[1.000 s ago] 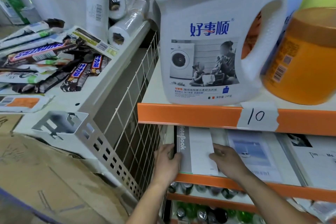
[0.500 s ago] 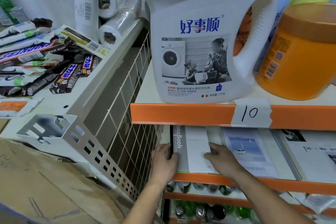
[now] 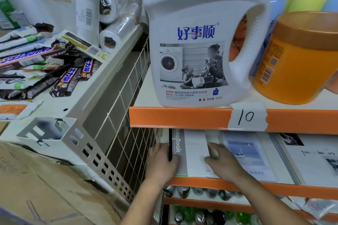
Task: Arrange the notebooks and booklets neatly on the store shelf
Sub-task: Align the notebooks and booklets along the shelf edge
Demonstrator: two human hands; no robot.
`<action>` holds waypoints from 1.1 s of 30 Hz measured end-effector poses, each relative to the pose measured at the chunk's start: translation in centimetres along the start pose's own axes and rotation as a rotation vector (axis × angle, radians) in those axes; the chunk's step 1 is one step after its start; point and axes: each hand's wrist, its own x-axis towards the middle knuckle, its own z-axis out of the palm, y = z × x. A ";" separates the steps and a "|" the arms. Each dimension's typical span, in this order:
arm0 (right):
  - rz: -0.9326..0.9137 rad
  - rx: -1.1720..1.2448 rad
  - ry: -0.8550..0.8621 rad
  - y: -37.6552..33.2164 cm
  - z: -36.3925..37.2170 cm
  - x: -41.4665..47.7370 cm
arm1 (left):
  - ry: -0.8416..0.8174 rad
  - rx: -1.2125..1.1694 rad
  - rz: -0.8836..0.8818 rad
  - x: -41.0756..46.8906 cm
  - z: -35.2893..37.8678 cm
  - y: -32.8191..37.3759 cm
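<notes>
A white notebook (image 3: 193, 151) with a grey "NoteBook" spine strip lies flat at the left end of the lower shelf (image 3: 274, 188). My left hand (image 3: 161, 160) grips its left spine edge, thumb on top. My right hand (image 3: 223, 160) rests on the notebook's right edge, fingers bent over it. To the right lies a booklet (image 3: 250, 153) with a blue sea picture, partly under my right hand. A white "Time Memory" booklet (image 3: 314, 160) lies further right.
Above, the orange-edged shelf (image 3: 175, 117) with a "10" label (image 3: 247, 117) carries a white detergent jug (image 3: 201, 38) and an orange jar (image 3: 300, 60). A wire grid (image 3: 124, 128) stands left of the notebooks. Chocolate bars (image 3: 69, 78) fill the left tray. Bottles (image 3: 197, 213) sit below.
Both hands stay on the white notebook. The right hand has shifted slightly along its right edge. The view has moved a little.
</notes>
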 end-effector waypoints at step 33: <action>0.101 -0.419 0.121 30.2 -31.7 -9.3 | -0.208 0.415 0.421 -8.6 28.5 37.3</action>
